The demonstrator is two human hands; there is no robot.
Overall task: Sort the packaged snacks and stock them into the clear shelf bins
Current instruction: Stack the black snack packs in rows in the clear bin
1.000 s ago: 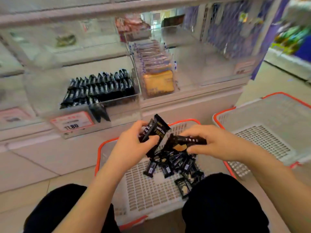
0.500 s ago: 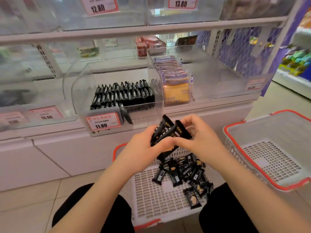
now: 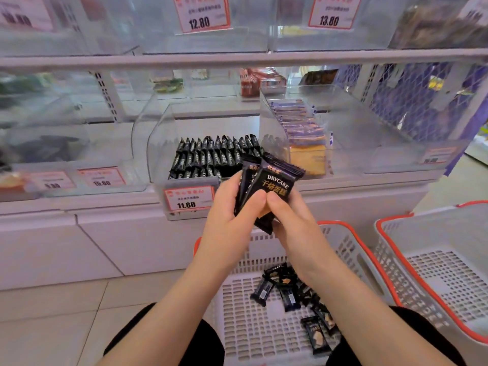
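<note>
Packets in hand: both hands hold a small stack of black DRYCAKE packets (image 3: 266, 194) upright, just in front of the clear bin (image 3: 158, 143) that bears the 11.80 price tag (image 3: 188, 198).
Left hand: left hand (image 3: 229, 207) is curled round the left edge of the stack, thumb pressed on the front packet.
Right hand: right hand (image 3: 287, 215) grips the lower right of the same stack, thumb on the front face beside the left thumb.
Bin contents: rows of matching black packets (image 3: 211, 157) stand on edge inside the bin, so this looks like the right compartment.
Remaining stock: more black packets (image 3: 287, 294) lie loose in the white basket (image 3: 237, 326) below the arms; a second basket (image 3: 435, 260) sits just to its right.
Doing it well: I judge the stack should be squared first, edges flush and labels facing one way, then lifted over the bin's front lip and set on edge against the existing rows, so it does not tip them.
Risk: glossy wrappers may slide apart if the grip loosens.
Change: compared with half a second ago, the stack is raised higher and nearer the bin, its front label now faces the camera, and the thumbs have come together on it.
</note>
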